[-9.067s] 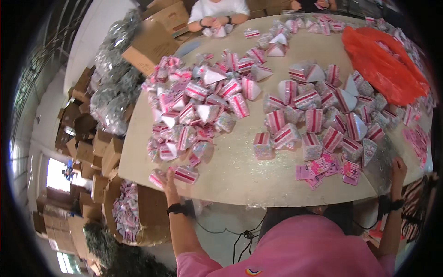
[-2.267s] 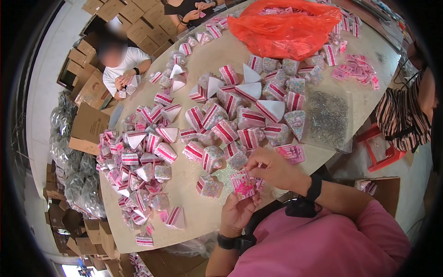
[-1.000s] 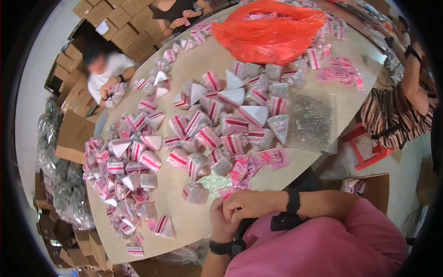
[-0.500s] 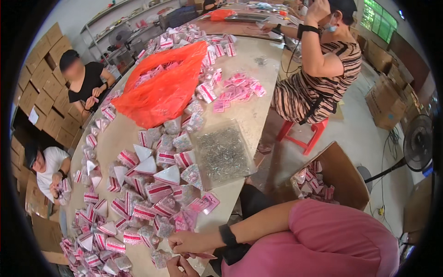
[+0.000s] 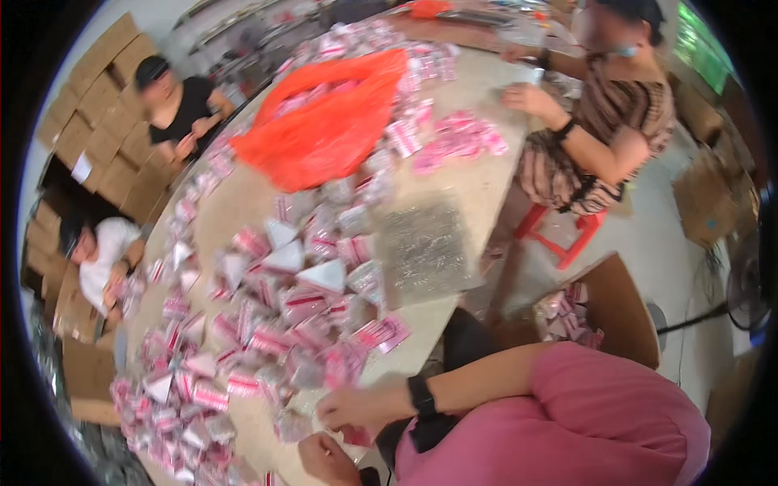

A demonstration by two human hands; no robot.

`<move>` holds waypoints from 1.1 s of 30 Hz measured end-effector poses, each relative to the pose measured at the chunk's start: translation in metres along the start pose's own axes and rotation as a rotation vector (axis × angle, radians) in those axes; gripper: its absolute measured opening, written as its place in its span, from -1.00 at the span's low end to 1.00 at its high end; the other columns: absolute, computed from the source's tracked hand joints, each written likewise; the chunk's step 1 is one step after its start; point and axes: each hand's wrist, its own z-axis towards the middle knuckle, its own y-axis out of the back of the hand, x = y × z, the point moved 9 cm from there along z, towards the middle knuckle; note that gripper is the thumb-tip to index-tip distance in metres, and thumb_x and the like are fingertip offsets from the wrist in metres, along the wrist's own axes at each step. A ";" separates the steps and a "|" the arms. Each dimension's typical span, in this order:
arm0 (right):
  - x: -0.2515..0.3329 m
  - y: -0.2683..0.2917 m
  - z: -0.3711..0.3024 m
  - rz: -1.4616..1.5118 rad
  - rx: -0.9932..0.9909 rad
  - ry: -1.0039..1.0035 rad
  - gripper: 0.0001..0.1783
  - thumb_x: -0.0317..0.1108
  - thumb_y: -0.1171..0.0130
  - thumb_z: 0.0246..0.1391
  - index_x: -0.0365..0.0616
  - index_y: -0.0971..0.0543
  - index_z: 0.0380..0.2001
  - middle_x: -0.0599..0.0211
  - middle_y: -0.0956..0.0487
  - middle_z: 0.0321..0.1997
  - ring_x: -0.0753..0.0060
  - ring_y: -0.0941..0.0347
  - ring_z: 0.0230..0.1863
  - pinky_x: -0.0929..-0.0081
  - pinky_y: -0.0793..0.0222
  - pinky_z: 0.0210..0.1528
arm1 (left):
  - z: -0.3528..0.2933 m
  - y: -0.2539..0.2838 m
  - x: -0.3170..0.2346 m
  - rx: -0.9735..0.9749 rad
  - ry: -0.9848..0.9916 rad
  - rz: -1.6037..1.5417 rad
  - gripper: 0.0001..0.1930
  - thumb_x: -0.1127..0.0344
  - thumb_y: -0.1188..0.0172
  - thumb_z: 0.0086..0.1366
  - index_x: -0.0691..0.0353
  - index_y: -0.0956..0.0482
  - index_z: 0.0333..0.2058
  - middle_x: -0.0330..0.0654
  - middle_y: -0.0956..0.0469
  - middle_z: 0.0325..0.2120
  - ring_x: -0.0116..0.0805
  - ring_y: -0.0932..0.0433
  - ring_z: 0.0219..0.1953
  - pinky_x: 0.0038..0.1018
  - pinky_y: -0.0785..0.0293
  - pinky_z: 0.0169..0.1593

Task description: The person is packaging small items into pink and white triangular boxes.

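Note:
My right hand (image 5: 353, 407), with a black band at its wrist, comes over the near edge of the table. Its fingers are curled closed and blurred, and a pink card (image 5: 356, 436) shows beneath them. Just below it my left hand (image 5: 328, 459) is also closed, its fingers bent; what they hold is hidden. By the fingertips lies a clear wrapped bag (image 5: 292, 425). More pink cards (image 5: 344, 363) lie beyond my right hand, against a heap of small wedge-shaped packets (image 5: 304, 300) with pink stripes.
A shallow tray of thin metal pieces (image 5: 425, 251) sits near the right table edge. Farther off lie a red plastic bag (image 5: 324, 134) and loose pink cards (image 5: 462, 139). A carton (image 5: 620, 312) with packets stands right. Several people work around the table.
The view has shifted, so the table appears farther right and higher. My hands stay close together at the near edge. The person at the right has lowered a raised hand to the table.

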 end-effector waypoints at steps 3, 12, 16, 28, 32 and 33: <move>0.013 0.002 -0.006 -0.150 0.027 0.104 -0.78 -0.26 -0.08 0.11 -0.20 -0.44 -0.47 0.47 -0.39 -0.65 0.56 -0.36 -0.58 0.57 -0.24 -0.57 | 0.002 0.000 0.005 0.023 -0.018 -0.231 -0.87 0.48 -0.17 0.09 0.28 -0.37 -0.52 -0.07 -0.36 -0.59 -0.05 -0.35 -0.53 -0.24 -0.24 -0.46; 0.006 -0.016 -0.029 0.012 0.250 -0.444 -0.81 -0.33 -0.07 0.10 -0.25 -0.50 -0.44 0.31 -0.56 -0.52 0.62 -0.46 -0.60 0.74 -0.20 -0.67 | 0.013 0.009 0.001 0.372 -0.019 -0.524 -0.56 0.38 -0.22 0.01 0.30 -0.44 -0.08 0.02 -0.46 -0.13 0.01 -0.44 -0.09 -0.25 -0.39 -0.02; -0.003 -0.015 -0.035 0.062 0.297 -0.502 -0.84 -0.35 -0.08 0.11 -0.23 -0.51 -0.43 0.33 -0.56 -0.52 0.64 -0.47 -0.56 0.75 -0.23 -0.62 | 0.004 0.013 -0.003 0.358 -0.012 -0.448 -0.67 0.39 -0.26 0.01 0.31 -0.48 -0.20 0.02 -0.50 -0.27 0.00 -0.50 -0.22 -0.28 -0.45 -0.16; 0.000 -0.025 -0.033 -0.177 0.271 -0.403 -0.71 -0.54 0.00 0.01 -0.19 -0.39 -0.14 0.32 -0.46 -0.44 0.50 -0.45 -0.49 0.56 -0.36 -0.48 | -0.024 -0.016 0.014 0.316 0.186 -0.414 -0.92 0.42 -0.19 0.11 0.28 -0.50 -0.43 -0.03 -0.47 -0.57 -0.11 -0.48 -0.51 -0.32 -0.39 -0.42; 0.019 -0.024 -0.029 -0.362 0.171 -0.284 -0.71 -0.51 -0.04 0.02 -0.22 -0.37 -0.13 0.30 -0.47 -0.37 0.50 -0.43 -0.42 0.47 -0.37 -0.36 | -0.031 -0.030 0.024 0.336 0.399 -0.622 -0.87 0.39 -0.17 0.17 0.32 -0.47 -0.49 -0.15 -0.40 -0.68 -0.40 -0.41 -0.60 -0.44 -0.33 -0.49; 0.020 -0.022 -0.027 -0.442 0.149 -0.164 -0.73 -0.49 -0.03 0.02 -0.22 -0.39 -0.15 0.28 -0.48 -0.44 0.42 -0.45 -0.45 0.41 -0.36 -0.40 | -0.032 -0.033 0.026 0.344 0.449 -0.673 -0.86 0.39 -0.16 0.18 0.32 -0.45 -0.50 -0.20 -0.39 -0.68 -0.46 -0.38 -0.59 -0.48 -0.31 -0.49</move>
